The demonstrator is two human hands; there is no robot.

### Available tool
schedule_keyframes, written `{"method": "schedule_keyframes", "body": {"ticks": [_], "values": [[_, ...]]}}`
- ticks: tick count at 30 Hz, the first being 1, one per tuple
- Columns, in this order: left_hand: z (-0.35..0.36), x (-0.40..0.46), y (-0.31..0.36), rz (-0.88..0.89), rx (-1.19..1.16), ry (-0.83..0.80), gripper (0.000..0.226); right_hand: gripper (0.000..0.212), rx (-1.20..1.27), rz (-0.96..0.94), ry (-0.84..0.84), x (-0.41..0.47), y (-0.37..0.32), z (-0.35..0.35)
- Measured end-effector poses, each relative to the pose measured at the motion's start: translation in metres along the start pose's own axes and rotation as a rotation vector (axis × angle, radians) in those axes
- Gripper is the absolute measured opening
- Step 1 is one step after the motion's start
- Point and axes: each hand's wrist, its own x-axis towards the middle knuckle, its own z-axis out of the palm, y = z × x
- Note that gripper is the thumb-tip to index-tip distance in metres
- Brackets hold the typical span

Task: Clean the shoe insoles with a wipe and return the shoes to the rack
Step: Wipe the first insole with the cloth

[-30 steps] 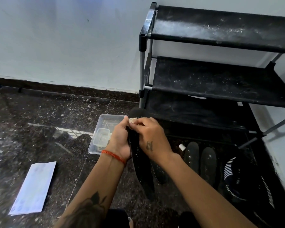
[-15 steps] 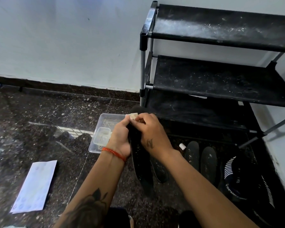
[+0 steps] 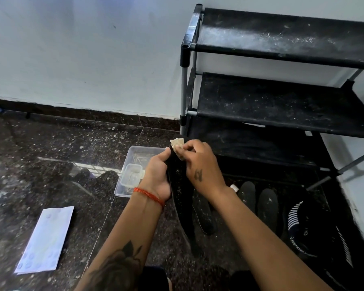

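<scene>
Your left hand (image 3: 159, 175) gripping dusty insole (image 3: 180, 192) above floor; right hand (image 3: 200, 164) fingers pinching wipe (image 3: 178, 144) at its top end. Wiping step underway. Next: drawing wipe down full length.

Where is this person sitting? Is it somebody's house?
Probably a home, near an entrance or hallway. A black shoe rack stands against a plain wall, and insoles lie on the speckled stone floor.
</scene>
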Motion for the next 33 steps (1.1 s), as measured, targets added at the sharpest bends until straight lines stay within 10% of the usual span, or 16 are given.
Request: {"method": "schedule_keyframes", "body": {"ticks": [8, 20, 25, 33], "values": [[-0.003, -0.002, 0.005, -0.060, 0.020, -0.015, 0.053, 0.025, -0.111, 0.096, 0.210, 0.010, 0.011, -0.018], [-0.001, -0.001, 0.004, -0.061, 0.034, -0.020, 0.056, 0.019, 0.113, 0.037, -0.124, 0.013, 0.006, -0.029], [-0.004, 0.003, 0.007, -0.079, 0.016, -0.004, 0.056, 0.029, 0.117, 0.238, 0.220, 0.016, 0.019, -0.034], [-0.007, 0.004, 0.005, -0.075, 0.049, -0.025, 0.053, 0.012, 0.265, 0.184, -0.078, 0.015, 0.010, -0.026]]}}
